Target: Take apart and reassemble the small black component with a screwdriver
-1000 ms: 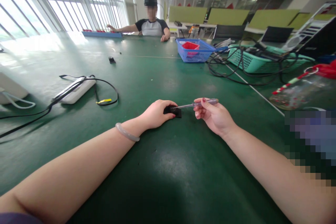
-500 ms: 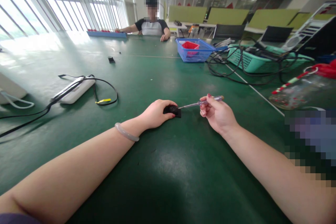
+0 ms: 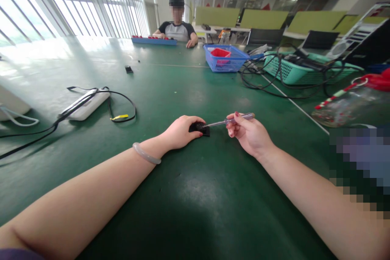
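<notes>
My left hand (image 3: 179, 132) rests on the green table (image 3: 189, 195) with its fingers closed over a small black part (image 3: 203, 129), pinning it down. My right hand (image 3: 248, 134) pinches a slim screwdriver (image 3: 227, 121) with a clear handle, held nearly level. The metal tip of the screwdriver touches the top of the black part. A pale bangle sits on my left wrist.
A white power strip (image 3: 85, 105) with black cables lies at the left. A blue basket (image 3: 227, 59) and a teal basket (image 3: 292, 71) tangled in cables stand at the back right. A clear bag (image 3: 347, 107) lies at the right. A person (image 3: 176, 28) sits at the far end by a blue tray (image 3: 154, 40).
My right hand drew the screwdriver back and up, then brought it down onto the black part again. The far person slid the blue tray to the right, in front of them.
</notes>
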Demonstrator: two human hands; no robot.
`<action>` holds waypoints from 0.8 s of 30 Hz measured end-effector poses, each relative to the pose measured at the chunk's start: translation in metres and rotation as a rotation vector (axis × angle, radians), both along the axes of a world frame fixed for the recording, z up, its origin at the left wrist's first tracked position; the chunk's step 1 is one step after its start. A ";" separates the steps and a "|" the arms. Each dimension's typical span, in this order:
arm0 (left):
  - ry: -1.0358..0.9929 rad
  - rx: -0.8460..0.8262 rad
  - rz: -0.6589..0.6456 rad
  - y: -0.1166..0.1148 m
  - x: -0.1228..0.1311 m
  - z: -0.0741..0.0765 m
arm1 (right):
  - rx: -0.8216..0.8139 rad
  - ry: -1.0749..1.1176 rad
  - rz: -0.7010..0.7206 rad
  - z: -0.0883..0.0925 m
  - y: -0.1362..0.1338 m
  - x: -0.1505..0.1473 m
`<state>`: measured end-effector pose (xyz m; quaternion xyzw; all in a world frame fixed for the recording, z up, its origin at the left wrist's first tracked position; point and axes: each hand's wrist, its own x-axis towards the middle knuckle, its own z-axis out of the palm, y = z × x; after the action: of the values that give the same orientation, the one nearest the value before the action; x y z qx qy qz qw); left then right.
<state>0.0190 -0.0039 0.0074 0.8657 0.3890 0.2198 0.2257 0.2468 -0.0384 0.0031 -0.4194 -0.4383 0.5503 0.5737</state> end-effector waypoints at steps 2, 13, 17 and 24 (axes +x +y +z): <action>-0.006 0.007 -0.008 0.000 0.000 0.000 | 0.011 0.002 -0.004 0.001 -0.001 -0.001; 0.007 0.005 0.007 -0.001 0.000 0.000 | 0.097 0.002 -0.148 0.000 0.002 0.002; 0.002 0.008 0.005 0.000 0.001 0.000 | 0.089 -0.014 -0.130 0.000 0.001 0.002; 0.000 0.024 0.000 0.000 0.000 -0.001 | 0.085 0.012 -0.105 0.000 0.001 0.002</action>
<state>0.0188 -0.0035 0.0063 0.8683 0.3862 0.2245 0.2155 0.2486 -0.0376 0.0028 -0.4138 -0.4353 0.5030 0.6216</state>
